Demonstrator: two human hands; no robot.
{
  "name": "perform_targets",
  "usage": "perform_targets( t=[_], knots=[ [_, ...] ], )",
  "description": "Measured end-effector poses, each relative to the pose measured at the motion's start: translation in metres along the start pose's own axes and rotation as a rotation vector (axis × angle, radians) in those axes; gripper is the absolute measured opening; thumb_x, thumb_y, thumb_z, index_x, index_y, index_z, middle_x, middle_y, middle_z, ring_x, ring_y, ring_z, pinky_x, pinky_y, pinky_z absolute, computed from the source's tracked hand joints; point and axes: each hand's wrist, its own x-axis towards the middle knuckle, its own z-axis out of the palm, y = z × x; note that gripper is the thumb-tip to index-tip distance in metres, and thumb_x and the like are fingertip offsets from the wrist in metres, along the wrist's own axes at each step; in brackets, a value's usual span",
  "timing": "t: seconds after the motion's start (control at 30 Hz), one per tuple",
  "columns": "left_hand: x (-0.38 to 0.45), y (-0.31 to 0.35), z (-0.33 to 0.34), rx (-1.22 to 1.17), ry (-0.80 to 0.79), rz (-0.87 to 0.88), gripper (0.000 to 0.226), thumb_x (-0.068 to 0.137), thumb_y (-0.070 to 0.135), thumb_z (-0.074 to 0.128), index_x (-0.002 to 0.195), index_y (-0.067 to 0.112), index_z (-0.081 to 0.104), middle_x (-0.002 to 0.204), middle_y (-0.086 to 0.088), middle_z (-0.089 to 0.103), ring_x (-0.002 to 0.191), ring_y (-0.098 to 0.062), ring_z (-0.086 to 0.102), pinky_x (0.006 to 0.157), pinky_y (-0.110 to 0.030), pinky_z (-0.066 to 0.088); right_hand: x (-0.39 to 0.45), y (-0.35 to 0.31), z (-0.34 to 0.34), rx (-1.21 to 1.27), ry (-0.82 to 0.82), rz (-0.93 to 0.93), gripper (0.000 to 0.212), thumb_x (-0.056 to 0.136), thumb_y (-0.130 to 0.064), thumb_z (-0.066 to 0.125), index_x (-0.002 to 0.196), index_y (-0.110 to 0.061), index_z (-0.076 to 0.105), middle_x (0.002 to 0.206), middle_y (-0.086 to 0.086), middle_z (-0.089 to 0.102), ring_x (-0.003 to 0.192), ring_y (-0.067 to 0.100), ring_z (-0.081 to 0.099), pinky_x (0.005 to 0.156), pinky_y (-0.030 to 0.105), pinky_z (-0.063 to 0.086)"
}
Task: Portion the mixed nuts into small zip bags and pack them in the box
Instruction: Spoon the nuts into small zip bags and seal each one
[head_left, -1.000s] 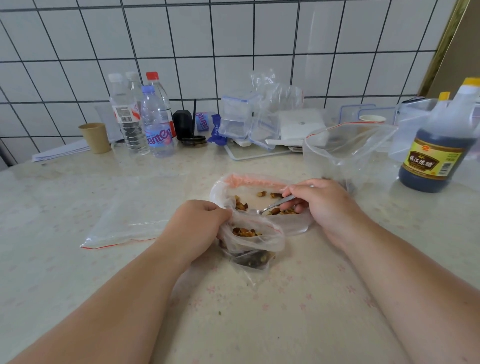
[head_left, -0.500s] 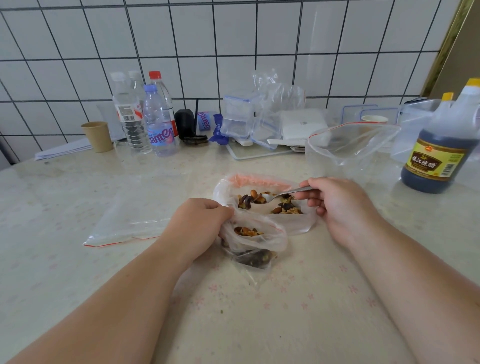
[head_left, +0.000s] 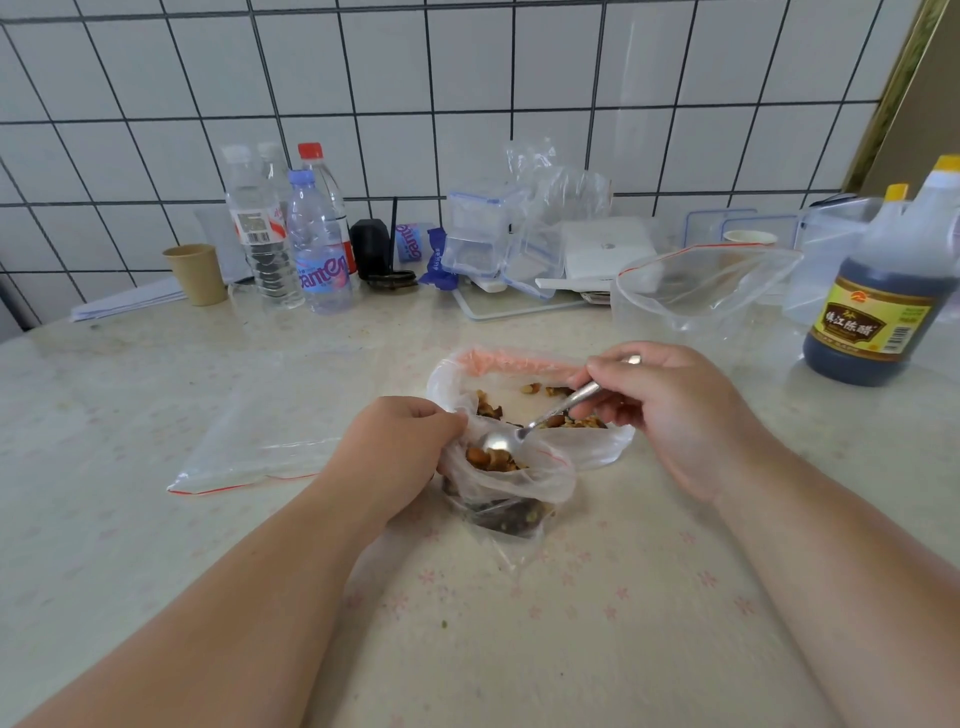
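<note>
tipping nuts into the small zip bag (head_left: 506, 480) — left hand (head_left: 395, 452) pinches its rim open, right hand (head_left: 670, 410) grips the spoon (head_left: 540, 421) over the mouth, just before the supply bag (head_left: 519, 384) — best emptied low, rim held wide.

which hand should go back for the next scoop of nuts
Right: the right hand already grips the spoon beside the big bag. The left hand is holding the small zip bag open.
</note>
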Motion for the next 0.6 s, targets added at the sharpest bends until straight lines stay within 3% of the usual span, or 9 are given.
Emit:
perform_targets(
  t=[0.13,0.3,0.47,0.6],
  knots=[
    [0.000,0.001,0.000,0.000,-0.003,-0.006,0.040,0.094,0.036,0.067,0.067,0.007,0.065,0.049,0.004,0.049,0.037,-0.010,0.037,0.050,-0.025,0.029,-0.005,0.001,0.004,-0.166,-0.166,-0.142,0.024,0.096,-0.015,0.062,0.078,-0.025,0.076,0.080,0.003,0.076,0.075,0.009,0.070,0.065,0.012,0.047],
    [0.000,0.000,0.000,-0.002,-0.011,0.008,0.040,0.095,0.037,0.067,0.076,0.003,0.064,0.053,0.000,0.047,0.039,-0.012,0.036,0.051,-0.027,0.029,-0.010,0.004,0.007,-0.216,-0.304,-0.207,0.014,0.086,-0.037,0.066,0.083,-0.030,0.078,0.086,-0.003,0.076,0.086,0.011,0.072,0.078,0.015,0.049],
    [0.000,0.000,-0.001,0.003,-0.010,0.001,0.040,0.095,0.036,0.067,0.073,0.002,0.063,0.051,0.001,0.046,0.036,-0.011,0.034,0.040,-0.019,0.027,-0.004,0.000,-0.003,-0.085,-0.135,-0.212,0.016,0.088,-0.028,0.064,0.082,-0.020,0.077,0.080,0.001,0.076,0.075,0.009,0.071,0.069,0.013,0.049],
    [0.000,-0.001,-0.002,0.003,-0.012,0.009,0.042,0.094,0.038,0.066,0.080,-0.001,0.061,0.058,-0.003,0.049,0.039,-0.012,0.035,0.043,-0.021,0.028,0.004,0.002,-0.009,-0.006,0.107,-0.124,0.021,0.092,-0.021,0.061,0.079,-0.020,0.077,0.073,0.005,0.075,0.064,0.009,0.059,0.065,0.025,0.043]
  ],
)
